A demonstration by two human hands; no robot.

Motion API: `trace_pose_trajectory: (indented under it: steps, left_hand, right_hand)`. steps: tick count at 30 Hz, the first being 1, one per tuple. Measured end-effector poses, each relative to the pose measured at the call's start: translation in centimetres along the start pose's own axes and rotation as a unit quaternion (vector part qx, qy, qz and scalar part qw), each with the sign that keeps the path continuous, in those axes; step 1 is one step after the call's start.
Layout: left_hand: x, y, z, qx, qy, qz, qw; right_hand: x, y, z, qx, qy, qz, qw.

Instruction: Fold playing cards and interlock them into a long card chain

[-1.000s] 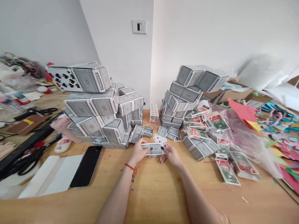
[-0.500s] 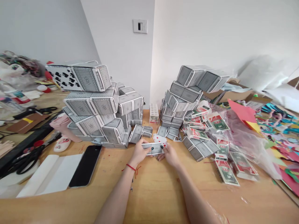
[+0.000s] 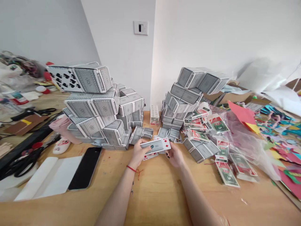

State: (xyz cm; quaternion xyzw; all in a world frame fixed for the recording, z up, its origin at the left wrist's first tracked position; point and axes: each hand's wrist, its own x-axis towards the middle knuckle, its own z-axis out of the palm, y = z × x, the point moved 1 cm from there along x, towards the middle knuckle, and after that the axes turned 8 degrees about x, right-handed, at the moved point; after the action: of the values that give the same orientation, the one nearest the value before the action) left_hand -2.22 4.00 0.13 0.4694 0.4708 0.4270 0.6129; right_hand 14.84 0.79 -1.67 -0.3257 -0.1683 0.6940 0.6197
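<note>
My left hand [image 3: 138, 153] and my right hand [image 3: 175, 155] hold a strip of playing cards [image 3: 155, 146] between them, a little above the wooden table [image 3: 155, 191]. The strip shows grey patterned backs and one red diamond face at its right end. My left fingers grip its left end and my right fingers pinch its right end. A few loose cards [image 3: 148, 156] lie on the table under the strip. A red string bracelet [image 3: 131, 169] circles my left wrist.
Two heaps of boxes folded from cards stand behind my hands, a large left heap [image 3: 98, 106] and a right heap [image 3: 188, 94]. A black phone [image 3: 86, 167] and white paper [image 3: 44, 179] lie left. Card packs [image 3: 225, 172], plastic wrap and coloured paper [image 3: 277, 131] crowd the right. Scissors [image 3: 21, 163] lie far left.
Both hands have lifted the card strip off the table and tilted it, right end higher, so the red diamond face now shows. Loose cards have come into view underneath.
</note>
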Motion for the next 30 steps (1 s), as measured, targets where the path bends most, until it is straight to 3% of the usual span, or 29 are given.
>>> trace_pose_trajectory:
  steps: [4,7,11,18,30]
  left_hand:
    - [-0.2,0.0,0.3,-0.012,0.007,-0.011,1.0]
    - [-0.4,0.1,0.5,-0.013,0.004,-0.019,1.0]
    - [-0.8,0.4,0.9,-0.014,0.0,-0.043,0.999]
    - [-0.8,0.6,0.9,0.014,0.022,-0.003,1.0]
    - [-0.9,0.9,0.6,0.058,0.043,0.036,0.997]
  right_hand:
    - [-0.2,1.0,1.0,0.133,-0.035,0.087,0.987]
    - [-0.3,1.7,1.6,0.16,-0.033,0.095,0.982]
    - [-0.3,2.2,1.5,0.143,0.008,0.075,0.987]
    - [-0.6,1.8,1.8,0.131,-0.08,0.08,0.985]
    - [-0.7,2.0,1.6,-0.009,-0.093,0.018,0.995]
